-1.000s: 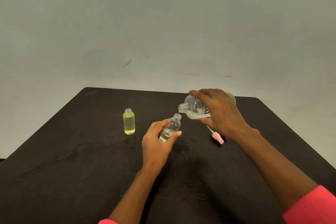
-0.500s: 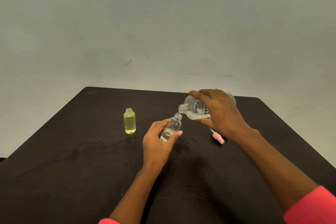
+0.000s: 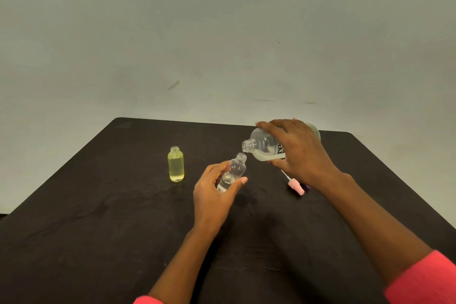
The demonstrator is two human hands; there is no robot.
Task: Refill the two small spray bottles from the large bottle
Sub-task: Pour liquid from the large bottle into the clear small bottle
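Dark table [image 3: 98, 229], left hand [image 3: 212, 197] gripping tilted small clear bottle [image 3: 237, 168] — right hand [image 3: 303, 155] gripping large bottle [image 3: 262, 145], mouth just above.

Bare staged workspace, kind unclear: dark table [image 3: 98, 217] against plain grey-white wall [image 3: 222, 32].

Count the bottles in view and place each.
3. Yellow small bottle stands on the table; clear small bottle tilted in the left hand; large bottle tipped in the right hand. None seems hidden.
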